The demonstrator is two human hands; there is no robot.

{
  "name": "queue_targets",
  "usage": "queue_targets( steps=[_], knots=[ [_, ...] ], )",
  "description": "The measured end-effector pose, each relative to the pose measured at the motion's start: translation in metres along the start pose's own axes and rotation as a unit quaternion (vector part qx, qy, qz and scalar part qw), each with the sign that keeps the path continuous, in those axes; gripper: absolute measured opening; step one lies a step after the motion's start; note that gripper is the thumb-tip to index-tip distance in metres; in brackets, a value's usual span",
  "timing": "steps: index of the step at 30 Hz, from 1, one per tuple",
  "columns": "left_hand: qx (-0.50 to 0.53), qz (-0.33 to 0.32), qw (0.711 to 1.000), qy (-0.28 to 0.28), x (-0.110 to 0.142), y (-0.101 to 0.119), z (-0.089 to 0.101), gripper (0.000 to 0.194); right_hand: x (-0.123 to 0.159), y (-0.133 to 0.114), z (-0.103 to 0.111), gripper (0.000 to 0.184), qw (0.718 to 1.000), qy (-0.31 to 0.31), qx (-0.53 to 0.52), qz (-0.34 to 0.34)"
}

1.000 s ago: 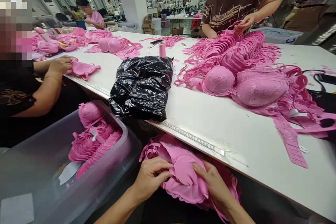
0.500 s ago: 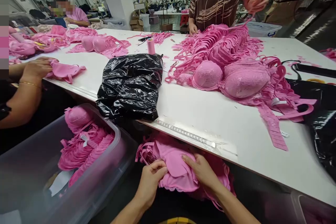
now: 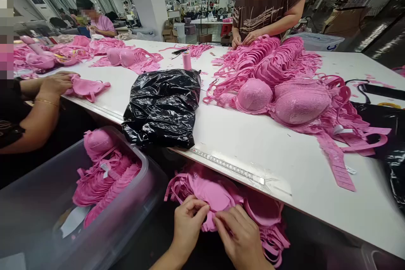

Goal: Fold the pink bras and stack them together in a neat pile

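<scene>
Below the table's front edge, a pink bra (image 3: 213, 192) lies across a heap of pink bras in front of me. My left hand (image 3: 190, 219) pinches its near edge between thumb and fingers. Close beside it, my right hand (image 3: 236, 230) pinches the same bra's edge, fingers bent and closed. The smooth inner side of a cup faces up. More bras (image 3: 265, 211) hang to the right of my right hand. What lies exactly between the fingertips is too small to make out.
A clear plastic bin (image 3: 145, 164) with stacked bras stands at left. On the white table (image 3: 240, 139) are a black plastic bag (image 3: 163, 109), a taped-down measuring tape (image 3: 228, 164), a thread spool (image 3: 187, 61) and a long bra stack (image 3: 300, 97). Co-workers stand opposite and sit at left.
My right hand has moved left and nearer to me, beside my left hand, and now pinches the bra's near edge. The co-worker opposite has lowered a raised hand to the bra stack.
</scene>
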State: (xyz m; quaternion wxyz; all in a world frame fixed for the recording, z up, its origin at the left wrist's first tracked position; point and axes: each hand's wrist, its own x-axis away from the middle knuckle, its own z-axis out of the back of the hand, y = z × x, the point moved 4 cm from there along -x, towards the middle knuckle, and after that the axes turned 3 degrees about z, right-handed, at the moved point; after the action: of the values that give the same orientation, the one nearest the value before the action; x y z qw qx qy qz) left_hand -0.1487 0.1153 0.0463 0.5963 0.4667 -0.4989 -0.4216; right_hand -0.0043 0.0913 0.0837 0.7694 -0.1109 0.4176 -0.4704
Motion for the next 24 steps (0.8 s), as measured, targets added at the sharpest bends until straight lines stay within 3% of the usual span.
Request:
queue_targets(
  steps=[8, 14, 21, 24],
  knots=[
    [-0.048, -0.034, 0.998, 0.017, 0.014, 0.000, 0.000, 0.012, 0.005, -0.002, -0.008, 0.014, 0.998, 0.048, 0.028, -0.019],
    [-0.043, -0.040, 0.998, 0.029, 0.015, 0.001, -0.001, 0.011, 0.009, 0.000, -0.015, 0.012, 1.000, 0.017, -0.001, -0.026],
    [0.139, 0.071, 0.986, 0.060, 0.016, -0.024, -0.003, 0.021, -0.001, -0.013, -0.018, 0.018, 0.997, 0.058, -0.009, 0.040],
    [0.218, 0.125, 0.967, 0.030, 0.014, -0.023, -0.010, 0.024, -0.003, -0.016, -0.021, 0.021, 0.997, 0.049, 0.007, 0.064]
  ],
)
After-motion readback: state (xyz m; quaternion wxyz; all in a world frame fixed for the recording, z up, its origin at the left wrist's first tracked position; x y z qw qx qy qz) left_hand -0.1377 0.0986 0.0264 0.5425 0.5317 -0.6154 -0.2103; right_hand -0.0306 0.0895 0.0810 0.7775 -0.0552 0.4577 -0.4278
